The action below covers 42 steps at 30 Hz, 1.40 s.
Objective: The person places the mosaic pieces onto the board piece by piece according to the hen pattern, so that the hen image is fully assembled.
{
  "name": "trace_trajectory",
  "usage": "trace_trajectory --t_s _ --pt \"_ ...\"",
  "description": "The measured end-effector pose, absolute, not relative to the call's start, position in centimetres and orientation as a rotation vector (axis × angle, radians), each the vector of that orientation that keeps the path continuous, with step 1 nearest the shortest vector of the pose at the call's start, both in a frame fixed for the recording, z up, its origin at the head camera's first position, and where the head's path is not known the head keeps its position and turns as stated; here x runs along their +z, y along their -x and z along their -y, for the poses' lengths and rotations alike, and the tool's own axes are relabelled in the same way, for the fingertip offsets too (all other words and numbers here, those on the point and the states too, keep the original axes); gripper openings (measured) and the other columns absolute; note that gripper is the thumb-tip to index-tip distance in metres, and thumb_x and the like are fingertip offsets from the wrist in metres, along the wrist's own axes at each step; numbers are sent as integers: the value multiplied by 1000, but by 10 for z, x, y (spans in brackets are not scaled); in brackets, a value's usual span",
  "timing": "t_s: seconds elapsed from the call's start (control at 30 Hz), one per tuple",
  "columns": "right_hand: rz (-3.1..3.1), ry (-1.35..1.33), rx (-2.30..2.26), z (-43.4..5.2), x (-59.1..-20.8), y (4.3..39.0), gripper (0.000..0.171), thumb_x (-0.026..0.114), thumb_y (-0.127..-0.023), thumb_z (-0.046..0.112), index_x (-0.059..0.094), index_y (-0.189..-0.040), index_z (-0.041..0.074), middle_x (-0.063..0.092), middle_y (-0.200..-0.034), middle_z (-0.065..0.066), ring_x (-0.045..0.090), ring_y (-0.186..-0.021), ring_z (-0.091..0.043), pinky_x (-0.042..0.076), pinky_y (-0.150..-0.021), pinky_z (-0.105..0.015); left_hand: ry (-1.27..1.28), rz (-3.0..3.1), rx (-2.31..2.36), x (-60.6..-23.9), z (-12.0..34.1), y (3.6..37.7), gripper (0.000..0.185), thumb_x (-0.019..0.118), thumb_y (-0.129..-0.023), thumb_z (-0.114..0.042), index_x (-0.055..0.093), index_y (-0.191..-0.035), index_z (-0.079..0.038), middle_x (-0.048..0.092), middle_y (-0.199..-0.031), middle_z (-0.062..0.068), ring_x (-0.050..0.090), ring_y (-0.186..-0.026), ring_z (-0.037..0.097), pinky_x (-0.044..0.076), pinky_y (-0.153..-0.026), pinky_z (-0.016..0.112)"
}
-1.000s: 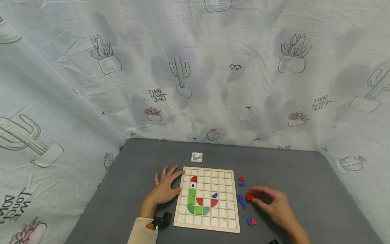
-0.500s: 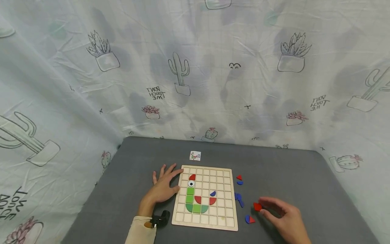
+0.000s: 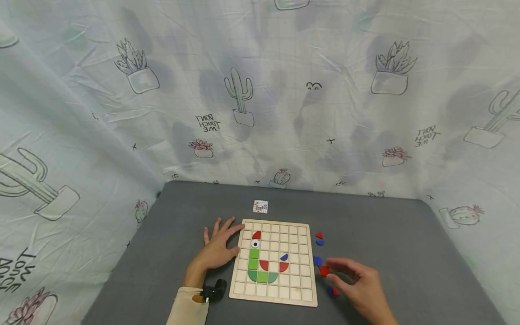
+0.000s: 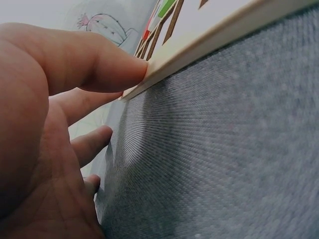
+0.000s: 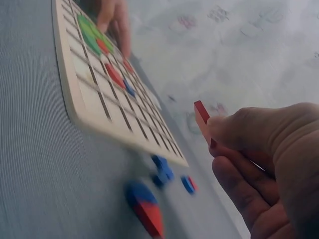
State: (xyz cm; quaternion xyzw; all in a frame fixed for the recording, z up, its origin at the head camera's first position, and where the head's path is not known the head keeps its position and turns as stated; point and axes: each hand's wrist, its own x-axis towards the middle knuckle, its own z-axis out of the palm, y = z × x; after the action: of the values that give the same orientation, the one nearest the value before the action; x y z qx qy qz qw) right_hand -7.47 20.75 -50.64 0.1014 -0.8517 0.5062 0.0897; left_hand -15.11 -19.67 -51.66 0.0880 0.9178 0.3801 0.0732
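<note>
A wooden grid board (image 3: 273, 302) lies on the grey table, and my left hand (image 3: 218, 250) rests at its left edge. In the left wrist view a fingertip touches the board's rim (image 4: 199, 52), with the other fingers spread and relaxed. My right hand (image 3: 357, 282) pinches a red square piece (image 3: 324, 271) above the table, just right of the board. The right wrist view shows this red piece (image 5: 201, 119) edge-on between thumb and fingers. On the board sit green squares (image 3: 253, 253), a round eye piece (image 3: 255, 244), red quarter-circles (image 3: 284, 267) and a blue piece (image 3: 284, 257).
Loose blue pieces (image 3: 317, 261) lie right of the board, partly behind my right hand. A red triangle (image 3: 319, 235) and a blue half-round piece (image 3: 320, 243) are farther back. A blue-and-red pair (image 5: 144, 206) lies nearer. A small picture card (image 3: 260, 206) lies behind the board.
My right hand moved right and nearer with the red square, then came back left toward the board, still holding it. My left hand stayed at the board's edge.
</note>
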Motion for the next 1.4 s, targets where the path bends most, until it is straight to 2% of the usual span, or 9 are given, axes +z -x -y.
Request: trace_trajectory --t_s 0.17,0.33,0.6,0.9,1.2,1.4 --pt "2511 -381 1580 -185 -513 83 35 92 -85 1 83 -116 16 84 -111 3 80 -99 -7 64 -88 -21 -268 -2756 1147 -515 196 151 66 76 -93 -7 61 -157 -18 32 -179 19 2 -168 54 -16 -122 81" --pt "2511 -426 1625 -164 -516 89 34 91 -86 4 83 -115 19 84 -110 5 81 -98 -9 65 -89 -24 -264 -2755 1158 -514 195 150 66 75 -93 -6 62 -157 -17 32 -179 20 2 -168 54 -16 -122 80" --pt "2596 -546 1595 -138 -521 99 31 89 -90 6 83 -118 17 85 -111 4 81 -101 -11 66 -91 -32 -256 -2756 1154 -515 195 149 66 75 -94 -6 62 -157 -17 33 -178 20 2 -168 54 -15 -122 80" --pt "2644 -703 1392 -115 -522 105 31 89 -88 3 84 -116 13 83 -112 11 78 -102 -6 65 -94 -32 -260 -2763 1142 -516 195 150 66 76 -93 -7 62 -157 -18 33 -179 19 3 -169 54 -15 -122 80" --pt "2727 -799 1264 -101 -517 110 29 88 -89 4 84 -117 10 84 -112 2 77 -100 -7 65 -90 -32 -257 -2763 1141 -515 195 150 66 75 -93 -6 62 -157 -17 33 -178 19 3 -168 54 -15 -122 81" --pt "2791 -821 1164 -97 -512 110 29 88 -90 7 84 -119 13 83 -115 5 74 -101 -5 65 -92 -34 -261 -2761 1152 -515 195 149 66 75 -93 -6 62 -157 -17 33 -178 20 3 -168 54 -16 -122 80"
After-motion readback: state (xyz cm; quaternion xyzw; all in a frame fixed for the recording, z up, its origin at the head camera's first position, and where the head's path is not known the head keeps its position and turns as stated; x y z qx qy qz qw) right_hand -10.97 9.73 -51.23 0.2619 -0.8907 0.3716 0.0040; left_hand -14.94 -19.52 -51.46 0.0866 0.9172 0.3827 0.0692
